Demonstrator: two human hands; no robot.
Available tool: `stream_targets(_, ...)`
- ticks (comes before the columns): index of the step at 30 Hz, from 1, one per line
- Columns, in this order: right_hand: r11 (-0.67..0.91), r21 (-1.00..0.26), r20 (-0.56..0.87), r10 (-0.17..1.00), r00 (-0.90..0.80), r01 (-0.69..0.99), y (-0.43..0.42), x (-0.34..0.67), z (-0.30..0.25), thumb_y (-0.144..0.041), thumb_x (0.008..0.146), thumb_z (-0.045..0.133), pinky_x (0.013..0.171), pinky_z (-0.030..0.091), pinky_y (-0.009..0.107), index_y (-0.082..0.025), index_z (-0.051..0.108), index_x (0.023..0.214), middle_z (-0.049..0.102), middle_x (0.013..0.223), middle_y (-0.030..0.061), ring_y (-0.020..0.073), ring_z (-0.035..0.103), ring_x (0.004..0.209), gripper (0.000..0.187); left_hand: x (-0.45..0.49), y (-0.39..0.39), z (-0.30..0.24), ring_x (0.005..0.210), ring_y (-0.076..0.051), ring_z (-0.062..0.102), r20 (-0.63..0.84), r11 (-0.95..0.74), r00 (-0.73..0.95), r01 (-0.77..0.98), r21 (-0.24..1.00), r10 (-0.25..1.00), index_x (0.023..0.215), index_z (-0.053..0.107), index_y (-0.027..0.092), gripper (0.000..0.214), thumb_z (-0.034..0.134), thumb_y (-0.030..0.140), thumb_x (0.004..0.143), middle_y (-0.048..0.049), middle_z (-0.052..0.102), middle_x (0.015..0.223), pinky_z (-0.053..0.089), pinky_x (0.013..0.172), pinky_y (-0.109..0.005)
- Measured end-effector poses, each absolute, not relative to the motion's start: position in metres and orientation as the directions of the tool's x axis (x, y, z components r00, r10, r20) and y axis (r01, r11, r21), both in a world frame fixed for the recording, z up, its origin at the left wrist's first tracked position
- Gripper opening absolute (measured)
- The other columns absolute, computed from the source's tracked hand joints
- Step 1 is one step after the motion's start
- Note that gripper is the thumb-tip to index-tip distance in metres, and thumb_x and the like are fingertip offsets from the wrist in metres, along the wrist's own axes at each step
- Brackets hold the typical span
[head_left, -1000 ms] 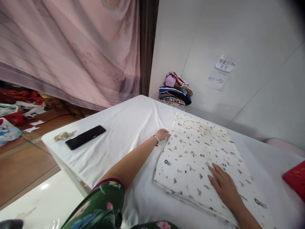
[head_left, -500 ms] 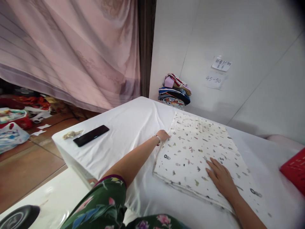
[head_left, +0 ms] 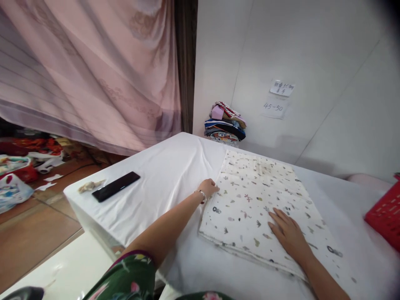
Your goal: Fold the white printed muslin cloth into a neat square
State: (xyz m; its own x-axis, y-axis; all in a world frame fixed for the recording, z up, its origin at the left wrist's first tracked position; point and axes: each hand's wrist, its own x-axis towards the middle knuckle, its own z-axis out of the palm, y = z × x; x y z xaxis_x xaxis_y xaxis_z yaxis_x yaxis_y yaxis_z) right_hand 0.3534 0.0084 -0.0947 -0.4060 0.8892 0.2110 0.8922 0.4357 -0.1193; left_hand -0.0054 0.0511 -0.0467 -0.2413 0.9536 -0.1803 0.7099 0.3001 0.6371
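Note:
A white cloth with small printed motifs (head_left: 250, 204) lies folded in layers on the white-covered table (head_left: 162, 166). At its left edge is my left hand (head_left: 208, 188), wearing a bracelet, its fingers curled and closed on the fabric's border. My right hand (head_left: 289, 233) rests flat on the right part of the cloth, fingers stretched out and palm down. The layered near edge of the cloth shows below the hands.
A black phone (head_left: 116, 186) and a small beige bundle (head_left: 90, 186) lie on the table's left end. Folded fabrics (head_left: 225, 123) are stacked by the wall. A red basket (head_left: 386, 212) stands at the right. A pink curtain (head_left: 103, 62) hangs behind.
The view has shifted slightly. My left hand has slid a little toward me along the cloth's left edge. My right hand stays nearly in place on the cloth.

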Motion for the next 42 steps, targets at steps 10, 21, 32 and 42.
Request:
stream_targets(10, 0.386, -0.197, 0.141, 0.921, -0.363, 0.901, 0.005, 0.344, -0.082, -0.052, 0.087, 0.029, 0.104, 0.023, 0.045, -0.026, 0.049, 0.126, 0.036, 0.140, 0.0035, 0.0240, 0.028, 0.130, 0.051, -0.002, 0.040, -0.046, 0.091, -0.021, 0.058, -0.068, 0.221, -0.217, 0.833, 0.507, 0.974, 0.096, 0.053, 0.019, 0.026, 0.053, 0.028, 0.072, -0.0072, 0.064, 0.097, 0.042, 0.072, -0.028)
stream_targets(21, 0.305, -0.375, -0.052, 0.936, -0.348, 0.875, -0.006, 0.359, -0.063, -0.051, 0.084, 0.037, 0.107, 0.018, 0.043, -0.025, 0.043, 0.131, 0.027, 0.144, 0.0039, 0.0230, 0.020, 0.133, 0.055, -0.005, 0.011, -0.031, 0.093, -0.024, 0.058, -0.148, 0.189, -0.142, 0.905, 0.382, 0.979, 0.095, 0.054, 0.020, 0.030, 0.047, 0.042, 0.075, -0.0088, 0.064, 0.100, 0.042, 0.072, -0.030)
stream_targets(32, 0.201, -0.348, 0.022, 0.978, -0.207, 0.916, -0.078, 0.423, -0.060, -0.048, 0.087, 0.036, 0.106, 0.019, 0.048, -0.024, 0.047, 0.128, 0.034, 0.141, 0.0053, 0.0240, 0.024, 0.132, 0.048, -0.006, -0.017, -0.029, 0.086, -0.022, 0.060, -0.107, 0.122, -0.084, 0.901, 0.416, 0.991, 0.112, 0.048, 0.020, 0.039, 0.041, 0.036, 0.077, -0.0042, 0.064, 0.092, 0.042, 0.068, -0.030)
stream_targets(42, 0.160, -0.324, 0.143, 0.983, -0.119, 0.932, -0.111, 0.452, -0.069, -0.046, 0.086, 0.039, 0.103, 0.034, 0.040, -0.023, 0.056, 0.119, 0.043, 0.135, 0.0056, 0.0231, 0.038, 0.125, 0.044, -0.016, -0.036, -0.051, 0.101, -0.022, 0.056, 0.151, -0.130, 0.070, 0.891, 0.435, 0.986, 0.123, 0.041, 0.019, 0.050, 0.043, 0.019, 0.073, -0.0096, 0.046, 0.128, 0.047, 0.081, -0.033)
